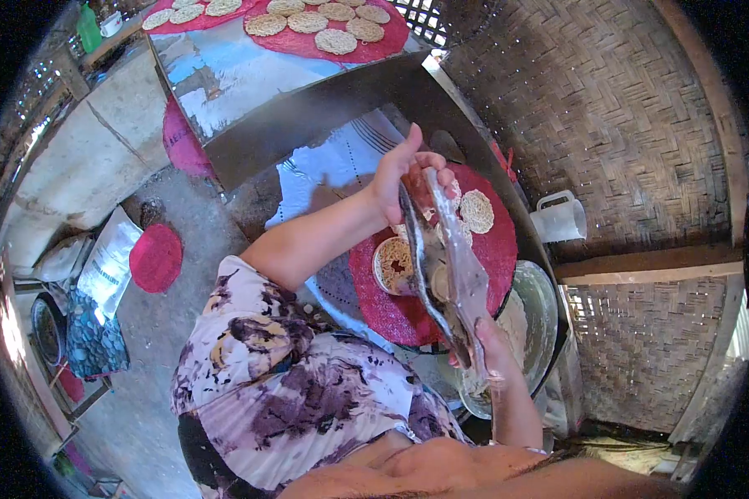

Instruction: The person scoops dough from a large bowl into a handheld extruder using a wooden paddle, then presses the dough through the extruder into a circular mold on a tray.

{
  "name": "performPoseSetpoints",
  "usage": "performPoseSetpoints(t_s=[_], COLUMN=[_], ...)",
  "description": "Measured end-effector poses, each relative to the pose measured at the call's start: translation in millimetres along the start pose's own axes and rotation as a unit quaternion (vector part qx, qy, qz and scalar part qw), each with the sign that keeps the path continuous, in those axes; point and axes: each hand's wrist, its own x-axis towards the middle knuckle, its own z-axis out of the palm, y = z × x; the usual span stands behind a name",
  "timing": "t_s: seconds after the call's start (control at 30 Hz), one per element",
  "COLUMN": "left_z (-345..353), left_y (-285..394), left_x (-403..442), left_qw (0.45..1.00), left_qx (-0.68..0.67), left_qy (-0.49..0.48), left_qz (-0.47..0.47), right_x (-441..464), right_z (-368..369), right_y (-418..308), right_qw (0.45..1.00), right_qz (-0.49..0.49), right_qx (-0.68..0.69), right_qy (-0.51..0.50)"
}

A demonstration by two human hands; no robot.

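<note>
My left hand [399,179] grips the upper end of a long flat tool [462,266] with two leaves, one dark and one pale and shiny. At its lower end, my right hand [495,349] is closed round the pale leaf. The leaves stand slightly apart, with a roundish part between them. Beneath the tool lies a red round mat [374,308], bearing pale lacy discs [477,211] and a round white-rimmed mould [395,264] filled with tan strands.
A large clear basin [541,333] with pale contents stands right of the mat. Beyond it, a white jug [559,218] hangs near the woven wall [607,125]. More discs [335,41] lie on red mats at the top. A red round piece [156,258] lies at left.
</note>
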Motion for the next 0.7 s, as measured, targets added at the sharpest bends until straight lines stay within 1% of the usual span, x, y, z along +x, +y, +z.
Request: performPoseSetpoints(t_s=[0.03, 0.07, 0.1, 0.13, 0.2, 0.23, 0.33, 0.37, 0.43, 0.47, 0.53, 0.57, 0.6, 0.63, 0.67, 0.7], left_z=[-2.7, -2.9, 3.2, 7.0, 12.5, 12.7, 10.7, 11.4, -0.1, -5.4, 32.6, 45.9, 39.2, 29.1, 21.2, 27.4], left_y=[5.6, 9.4, 13.3, 16.3, 20.0, 17.8, 4.4, 0.3, -2.7, -4.5, 3.4, 5.7, 1.9, -3.0, -6.3, -13.4], left_x=[0.1, 0.7, 1.4, 2.8, 5.5, 7.4, 7.8, 5.4, 6.1, 6.1, 1.4, -0.5, -0.9, -2.0, -3.0, -14.3], left_qw=[1.000, 1.000, 0.999, 1.000, 1.000, 1.000, 0.998, 0.998, 0.999, 0.997, 0.998, 0.997, 0.961, 0.882, 0.763, 0.725], left_qx=[0.008, 0.017, 0.031, 0.025, 0.013, 0.016, 0.043, 0.035, 0.004, -0.012, 0.038, 0.063, 0.261, 0.448, 0.615, 0.668], left_qy=[-0.005, -0.011, 0.020, 0.015, 0.005, 0.024, 0.033, 0.052, -0.023, -0.060, -0.042, -0.033, -0.088, -0.143, -0.194, -0.163], left_qz=[0.000, 0.001, 0.010, 0.005, -0.002, 0.001, 0.017, 0.002, -0.030, -0.049, -0.035, -0.029, -0.003, 0.024, 0.051, 0.033], right_x=[5.2, 6.6, 10.1, 12.0, 12.3, 12.0, 4.0, -1.0, -11.0, -12.7, -17.8, -17.5, -14.9, -11.6, -6.9, -3.9], right_z=[4.4, 8.5, 11.9, 14.0, 13.5, 12.7, 7.7, 8.9, 11.3, 7.9, -2.3, 0.6, 0.9, 0.8, 1.7, 10.2], right_y=[6.6, 6.3, 3.4, 1.5, 0.6, -0.1, 1.0, 1.7, 2.9, 3.9, 6.7, 0.5, -2.1, -5.4, -9.8, -20.5], right_qw=[0.999, 0.999, 0.999, 0.998, 0.998, 0.997, 0.998, 0.999, 0.999, 0.999, 0.994, 0.994, 0.992, 0.990, 0.986, 0.984], right_qz=[-0.013, -0.026, -0.039, -0.052, -0.053, -0.054, -0.047, -0.034, -0.008, -0.014, -0.026, -0.067, -0.093, -0.121, -0.150, -0.162], right_qx=[0.034, 0.028, 0.022, 0.016, -0.005, -0.015, -0.022, -0.008, 0.022, 0.049, 0.103, 0.087, 0.076, 0.065, 0.054, 0.019], right_qy=[0.010, 0.010, 0.009, 0.008, 0.041, 0.057, 0.039, 0.038, 0.037, 0.020, -0.014, 0.007, 0.023, 0.040, 0.057, 0.075])
